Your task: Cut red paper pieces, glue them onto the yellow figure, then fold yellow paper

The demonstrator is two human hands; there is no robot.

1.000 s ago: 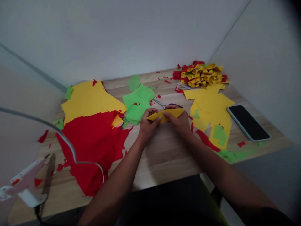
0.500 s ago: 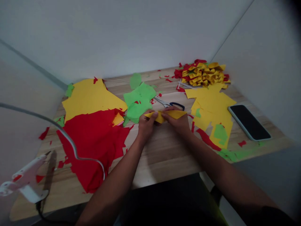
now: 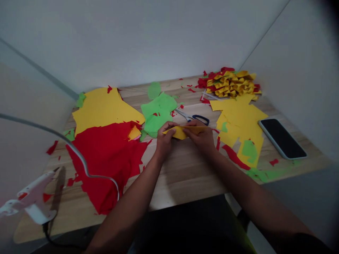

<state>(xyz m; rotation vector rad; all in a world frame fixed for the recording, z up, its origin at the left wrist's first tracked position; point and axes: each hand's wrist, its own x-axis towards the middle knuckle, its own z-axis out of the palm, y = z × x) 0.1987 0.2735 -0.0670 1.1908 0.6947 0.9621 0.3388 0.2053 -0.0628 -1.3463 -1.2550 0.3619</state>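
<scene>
A folded piece of yellow paper [image 3: 181, 133] is pinched between both hands above the front middle of the table. My left hand [image 3: 164, 138] grips its left part, thumb on the near face. On its right side, my right hand [image 3: 201, 137] is closed, thumb and fingers pressing the fold. Fingers behind the paper are partly hidden. Just beyond my right hand lie scissors [image 3: 200, 120] with dark blue handles. Green pieces [image 3: 158, 113] lie beyond my left hand. Large red sheets [image 3: 106, 155] spread to the left of it.
Yellow sheets [image 3: 106, 109] lie back left, and more yellow pieces [image 3: 238, 116] at right. A heap of folded yellow shapes [image 3: 233, 84] sits back right. A phone [image 3: 283, 138] rests near the right edge. At front left stands a glue gun [image 3: 38, 197]; a white cable [image 3: 79, 157] crosses the red sheets.
The yellow paper looks flatter and more tightly folded between my fingers. My hands stay in nearly the same place; the whole view has shifted slightly.
</scene>
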